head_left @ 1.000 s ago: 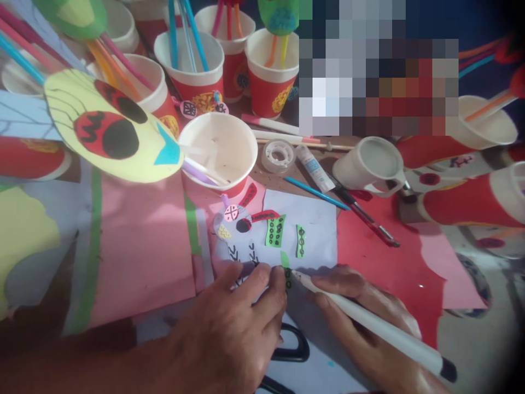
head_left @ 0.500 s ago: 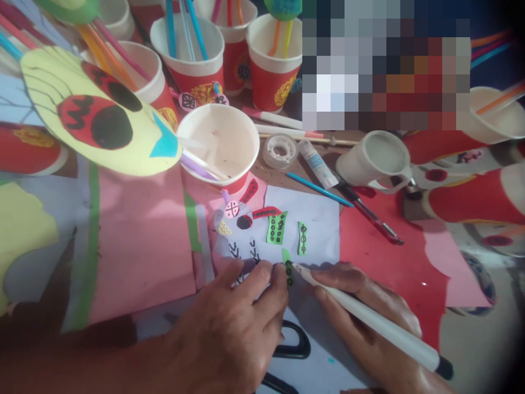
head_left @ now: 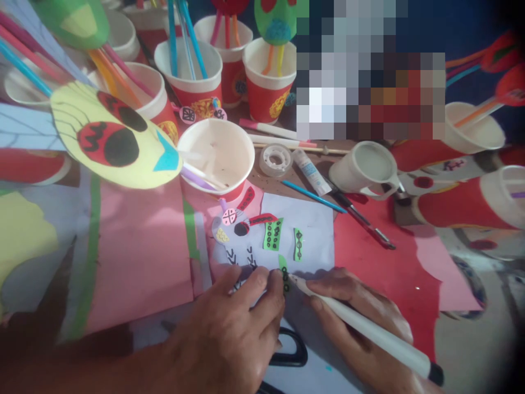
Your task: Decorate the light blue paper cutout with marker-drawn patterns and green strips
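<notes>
My right hand (head_left: 348, 298) grips a white marker pen (head_left: 369, 325), its black end cap pointing down right. The tip of the marker meets a small green paper piece (head_left: 283, 265) bearing black circles. My left hand (head_left: 233, 323) lies on the grey-blue paper (head_left: 314, 210), fingers spread and bent, their tips beside that green piece. Above the fingers is a cut-out figure (head_left: 229, 232) with a pink crossed disc and red strips. Two green patches with black marks, a wider one (head_left: 273, 234) and a narrow one (head_left: 299, 244), lie to its right. Black scissor handles (head_left: 303, 350) show partly under my left hand.
A white paper cup (head_left: 217, 158) stands behind the paper, near a tape roll (head_left: 275, 160), a glue stick (head_left: 311, 172) and a white mug (head_left: 363, 167). A yellow paper face (head_left: 118, 142) overhangs the left. Several red cups with straws line the back.
The whole view has shifted slightly, so the table things appear a little lower and further left. Both hands keep their places at the green piece, the marker still on it.
</notes>
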The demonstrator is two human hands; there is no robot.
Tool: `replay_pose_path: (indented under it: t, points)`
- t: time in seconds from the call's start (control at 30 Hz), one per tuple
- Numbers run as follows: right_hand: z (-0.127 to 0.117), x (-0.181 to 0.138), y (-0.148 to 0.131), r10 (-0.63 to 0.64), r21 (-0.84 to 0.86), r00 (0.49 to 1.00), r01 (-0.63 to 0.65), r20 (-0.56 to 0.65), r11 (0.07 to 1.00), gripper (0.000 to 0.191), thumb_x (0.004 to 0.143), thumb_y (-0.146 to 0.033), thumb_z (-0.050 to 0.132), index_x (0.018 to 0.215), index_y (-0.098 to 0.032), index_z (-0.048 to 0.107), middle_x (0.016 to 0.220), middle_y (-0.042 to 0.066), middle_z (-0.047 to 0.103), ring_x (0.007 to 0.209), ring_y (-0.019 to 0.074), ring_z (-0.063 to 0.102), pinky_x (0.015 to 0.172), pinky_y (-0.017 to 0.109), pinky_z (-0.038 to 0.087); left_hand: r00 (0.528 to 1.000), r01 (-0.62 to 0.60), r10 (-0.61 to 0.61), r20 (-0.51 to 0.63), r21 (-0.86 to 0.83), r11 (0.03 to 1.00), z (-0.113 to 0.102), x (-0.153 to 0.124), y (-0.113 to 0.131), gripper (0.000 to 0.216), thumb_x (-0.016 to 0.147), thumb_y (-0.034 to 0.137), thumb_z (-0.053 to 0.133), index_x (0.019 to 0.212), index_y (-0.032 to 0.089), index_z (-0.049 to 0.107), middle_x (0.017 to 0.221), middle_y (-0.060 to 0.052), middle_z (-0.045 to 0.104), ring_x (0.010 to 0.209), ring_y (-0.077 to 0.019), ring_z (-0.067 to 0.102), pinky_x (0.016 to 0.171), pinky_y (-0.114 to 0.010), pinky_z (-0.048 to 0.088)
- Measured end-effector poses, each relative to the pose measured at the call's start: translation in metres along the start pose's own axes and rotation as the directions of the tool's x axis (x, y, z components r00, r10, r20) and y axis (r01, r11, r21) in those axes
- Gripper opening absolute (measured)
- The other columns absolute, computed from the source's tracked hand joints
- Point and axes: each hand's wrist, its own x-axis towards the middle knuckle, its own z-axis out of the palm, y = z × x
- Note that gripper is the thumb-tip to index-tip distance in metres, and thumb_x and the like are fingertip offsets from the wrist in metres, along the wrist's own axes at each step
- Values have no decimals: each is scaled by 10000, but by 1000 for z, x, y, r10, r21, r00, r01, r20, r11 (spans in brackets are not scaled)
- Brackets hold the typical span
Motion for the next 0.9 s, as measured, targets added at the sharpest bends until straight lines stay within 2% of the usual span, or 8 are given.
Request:
replay_pose_path:
  t: [0.13, 0.27, 0.33, 0.43, 0.6, 0.73, 0.9]
  points:
    - [0, 1, -2, 39, 103, 999, -36, -29, 994, 118, 840, -190, 608, 930, -252, 652, 765, -25, 718, 671, 106, 690, 627, 163, 542, 1000, 13, -12, -14, 31, 999, 4, 0, 0, 304, 982, 313, 414, 1085, 204, 679, 1247, -37, 613, 1105, -250, 479, 865, -416, 351]
    - [-4, -1, -2, 167, 201, 984, -152, -56, 968, 173, 846, -199, 616, 997, -280, 637, 840, -42, 735, 712, 96, 706, 643, 124, 542, 999, 18, -17, -41, 23, 1000, 7, -2, -1, 303, 982, 301, 409, 1091, 217, 679, 1243, -29, 620, 1093, -237, 484, 840, -399, 354]
    - [-7, -2, -1, 193, 247, 981, -180, -28, 952, 187, 866, -239, 590, 1045, -282, 625, 852, -37, 733, 726, 107, 706, 656, 138, 548, 998, 25, -23, -63, 31, 999, 10, -2, -2, 282, 971, 314, 438, 1076, 223, 683, 1230, -22, 631, 1093, -233, 481, 846, -397, 344]
    - [-9, -3, 1, 158, 289, 987, -163, 40, 943, 210, 893, -302, 539, 1088, -279, 615, 879, -21, 731, 749, 126, 708, 656, 164, 556, 997, 32, -28, -73, 42, 999, 16, -3, -2, 249, 927, 385, 531, 1061, 239, 682, 1211, 1, 645, 1098, -225, 469, 876, -392, 321]
    - [-6, -3, 2, 247, 282, 969, -239, 8, 929, 127, 894, -264, 540, 1014, -291, 568, 813, -50, 740, 694, 103, 708, 583, 127, 541, 997, 35, -32, -75, 36, 999, 20, -5, -2, 282, 875, 439, 605, 1082, 257, 663, 1211, 36, 651, 1095, -201, 458, 908, -369, 291]
    - [-4, -6, 7, 215, 188, 976, -214, 18, 958, 160, 857, -231, 621, 998, -296, 580, 838, -61, 740, 695, 84, 703, 628, 119, 538, 995, 33, -30, -92, 28, 999, 19, -6, -4, 258, 922, 409, 535, 1085, 253, 659, 1196, 34, 659, 1095, -191, 466, 899, -367, 298]
    - [-4, -6, 13, 183, 172, 983, -175, -31, 969, 167, 819, -222, 673, 966, -286, 626, 806, -60, 744, 672, 89, 706, 601, 110, 535, 994, 12, -10, -105, 23, 1000, 22, -5, -6, 265, 963, 362, 454, 1070, 245, 666, 1181, 30, 665, 1075, -184, 480, 875, -363, 313]
